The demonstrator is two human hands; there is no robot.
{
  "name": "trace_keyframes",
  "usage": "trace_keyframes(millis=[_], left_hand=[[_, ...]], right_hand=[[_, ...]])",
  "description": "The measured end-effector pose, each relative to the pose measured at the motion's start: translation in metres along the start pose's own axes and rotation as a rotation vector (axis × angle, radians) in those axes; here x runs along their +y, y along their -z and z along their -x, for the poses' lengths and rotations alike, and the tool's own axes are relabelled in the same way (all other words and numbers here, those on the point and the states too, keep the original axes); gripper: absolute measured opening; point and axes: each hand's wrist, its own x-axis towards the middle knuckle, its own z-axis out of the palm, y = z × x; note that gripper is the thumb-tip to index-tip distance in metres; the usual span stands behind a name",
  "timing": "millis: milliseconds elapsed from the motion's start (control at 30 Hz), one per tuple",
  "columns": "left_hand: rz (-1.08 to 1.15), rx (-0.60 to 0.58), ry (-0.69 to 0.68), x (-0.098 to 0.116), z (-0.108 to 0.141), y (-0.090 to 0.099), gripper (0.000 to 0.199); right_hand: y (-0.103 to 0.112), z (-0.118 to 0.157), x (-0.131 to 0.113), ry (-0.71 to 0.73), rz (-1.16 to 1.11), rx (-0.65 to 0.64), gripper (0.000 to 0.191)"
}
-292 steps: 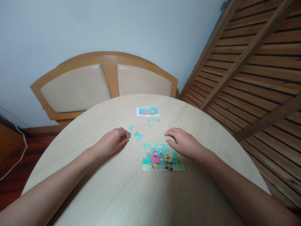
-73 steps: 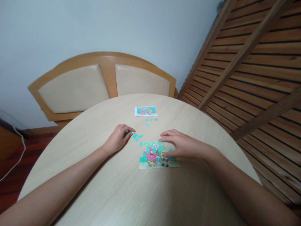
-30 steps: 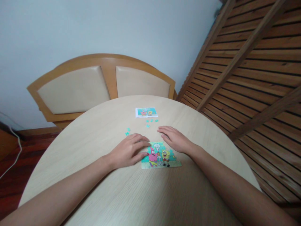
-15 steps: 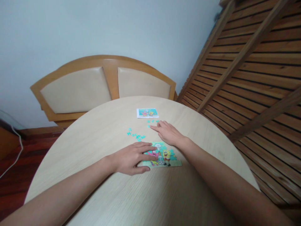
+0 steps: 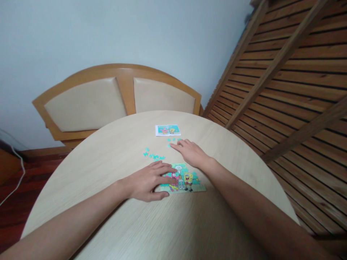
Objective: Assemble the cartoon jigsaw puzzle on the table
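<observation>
My left hand (image 5: 148, 180) lies flat with spread fingers over the left part of a cartoon jigsaw puzzle (image 5: 188, 181), whose upper edge is uneven. Beyond the puzzle, my right hand (image 5: 190, 151) has its index finger stretched out, the tip touching or right beside a small teal piece (image 5: 169, 145). The other fingers of that hand are curled, and nothing is seen in them. A few more teal pieces (image 5: 174, 139) lie in a row just behind. To the left is a loose group of several teal pieces (image 5: 155, 157).
A picture card (image 5: 168, 130) showing cartoon figures lies at the back of the round wooden table (image 5: 121, 141). Behind the table stands a chair with a padded back (image 5: 86, 103). Wooden slats (image 5: 292, 76) rise on the right, and a white cable (image 5: 23, 169) hangs at the left.
The whole view has shifted slightly, moving the table items a little to the left. Both hands keep nearly the same poses and places on the table.
</observation>
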Motion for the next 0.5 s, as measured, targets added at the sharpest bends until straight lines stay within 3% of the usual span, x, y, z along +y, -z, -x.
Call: trace_keyframes(millis=[233,333,500], left_hand=[[-0.041,-0.015,0.075,-0.004,0.005,-0.001,0.054],[-0.056,0.009,0.079,-0.006,0.005,0.0,0.054],[0.012,0.026,0.018,-0.006,0.004,0.001,0.051]], right_hand=[[0.002,-0.003,-0.001,0.008,-0.013,-0.027,0.052],[0.002,0.011,0.006,0.014,-0.041,-0.026,0.044],[0.009,0.043,0.01,-0.092,0.022,-0.084,0.038]])
